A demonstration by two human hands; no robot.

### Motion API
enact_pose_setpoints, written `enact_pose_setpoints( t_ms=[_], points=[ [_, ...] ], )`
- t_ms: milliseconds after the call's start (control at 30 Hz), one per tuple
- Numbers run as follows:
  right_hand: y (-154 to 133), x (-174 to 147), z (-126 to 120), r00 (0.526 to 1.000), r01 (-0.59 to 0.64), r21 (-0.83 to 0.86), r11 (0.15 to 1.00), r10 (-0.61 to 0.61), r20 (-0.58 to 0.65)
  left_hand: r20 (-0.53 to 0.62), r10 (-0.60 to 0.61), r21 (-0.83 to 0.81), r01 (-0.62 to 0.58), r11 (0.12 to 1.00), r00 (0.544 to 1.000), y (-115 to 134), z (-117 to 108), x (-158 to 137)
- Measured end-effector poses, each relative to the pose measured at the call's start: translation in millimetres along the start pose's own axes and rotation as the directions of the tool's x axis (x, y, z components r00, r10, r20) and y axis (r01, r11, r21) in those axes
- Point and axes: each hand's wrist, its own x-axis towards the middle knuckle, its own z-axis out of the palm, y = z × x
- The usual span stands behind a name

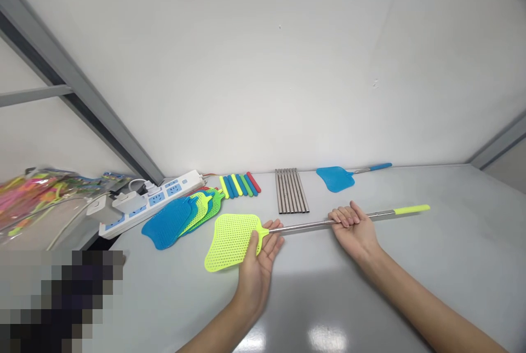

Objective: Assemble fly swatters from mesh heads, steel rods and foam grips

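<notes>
A yellow fly swatter (pixel 232 242) is held up across the middle of the view, its metal rod extended and its yellow grip pointing right. My left hand (pixel 257 265) holds the neck of the swatter's head, thumb on top and fingers underneath. Around the middle of the rod, the fingers of my right hand (pixel 353 229) are closed. Behind my hands lies a row of steel tubes (pixel 291 191). A finished-looking blue fly swatter (pixel 335 178) with a blue grip rests near the wall.
Blue, yellow and green swatter heads (pixel 169 223) lie piled at left. Several coloured grips (pixel 240 185) are lined up beside them. A white power strip (pixel 187 180) with plugs stands behind the pile. Clear plastic bags (pixel 36 199) show at far left. A white wall (pixel 283 68) backs the grey table (pixel 456 243).
</notes>
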Motion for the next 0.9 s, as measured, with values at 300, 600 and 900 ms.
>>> enact_pose_setpoints(
  t_ms=[300, 600, 900],
  points=[
    [7, -4, -3, 0.998, 0.049, -0.042, 0.998, -0.048, 0.029, 0.044, -0.029, -0.041, 0.031, 0.999, 0.999, -4, -4, -3],
    [11, -7, -3, 0.999, 0.035, -0.016, 0.999, -0.035, 0.017, 0.055, -0.029, -0.063, 0.032, 0.998, 0.998, -4, -5, -2],
    [17, -12, -3, 0.999, 0.022, -0.01, 1.0, -0.021, 0.037, 0.068, -0.043, -0.053, 0.047, 0.998, 0.997, -5, -3, -3]
  ],
)
